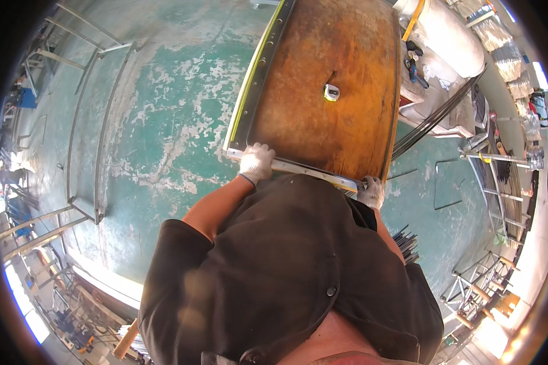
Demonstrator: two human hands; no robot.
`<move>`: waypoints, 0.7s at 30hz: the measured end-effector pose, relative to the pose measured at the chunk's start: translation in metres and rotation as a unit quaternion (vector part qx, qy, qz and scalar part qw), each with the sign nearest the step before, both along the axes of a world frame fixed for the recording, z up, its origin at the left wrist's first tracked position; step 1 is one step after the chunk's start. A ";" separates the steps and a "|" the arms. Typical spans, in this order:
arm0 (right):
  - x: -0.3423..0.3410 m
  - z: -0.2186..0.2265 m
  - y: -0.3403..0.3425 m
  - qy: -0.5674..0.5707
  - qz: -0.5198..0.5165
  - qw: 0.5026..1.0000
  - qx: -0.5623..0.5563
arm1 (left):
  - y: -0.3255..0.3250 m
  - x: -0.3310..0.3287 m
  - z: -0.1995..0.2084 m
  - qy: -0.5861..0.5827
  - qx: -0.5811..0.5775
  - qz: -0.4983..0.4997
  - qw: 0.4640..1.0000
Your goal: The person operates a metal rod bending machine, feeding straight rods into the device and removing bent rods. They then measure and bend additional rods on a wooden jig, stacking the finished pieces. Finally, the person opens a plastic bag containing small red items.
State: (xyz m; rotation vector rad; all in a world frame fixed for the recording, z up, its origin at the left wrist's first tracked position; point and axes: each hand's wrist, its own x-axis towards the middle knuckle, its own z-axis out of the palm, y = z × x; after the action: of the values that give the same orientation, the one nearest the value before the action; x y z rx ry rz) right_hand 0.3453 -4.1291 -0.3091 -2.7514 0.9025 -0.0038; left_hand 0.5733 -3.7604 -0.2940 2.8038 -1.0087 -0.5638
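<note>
A light metal strip (304, 168) runs along the near edge of a worn brown wooden tabletop (298, 121). My left hand (257, 163), in a white glove, is closed over the strip near the table's left corner. Near the other end, my right hand (371, 193), also gloved, has its fingers curled on the strip at the right corner. Part of that grip is hidden by the fingers. A dark metal rail (259, 85) with holes and a yellow-green outer edge lines the table's left side. Beyond my hands, a white tape measure (330, 92) lies on the wood.
Right of the table, a blue-and-black power tool (416, 72) rests on pale sacks (438, 97). Long dark rods (441, 115) stick out there toward the table. A metal frame (100, 128) stands on the worn green floor (182, 115) at left. More rods (406, 243) show beside my right arm.
</note>
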 end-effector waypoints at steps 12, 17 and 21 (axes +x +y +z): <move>-0.004 -0.010 -0.004 0.004 0.002 1.000 -0.013 | 0.007 -0.002 -0.010 -0.024 -0.062 0.017 0.998; 0.003 0.001 -0.007 0.022 -0.001 1.000 0.018 | 0.007 0.001 -0.010 -0.018 -0.066 0.017 0.998; 0.013 0.008 -0.010 -0.020 -0.212 0.974 -0.081 | 0.005 0.002 -0.016 -0.016 -0.062 0.028 0.998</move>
State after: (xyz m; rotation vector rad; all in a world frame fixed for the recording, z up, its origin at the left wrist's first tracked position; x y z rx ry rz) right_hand 0.3587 -4.1389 -0.3007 -2.6294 1.5189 -0.2159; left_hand 0.5752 -3.7552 -0.3097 2.7291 -0.9341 -0.4355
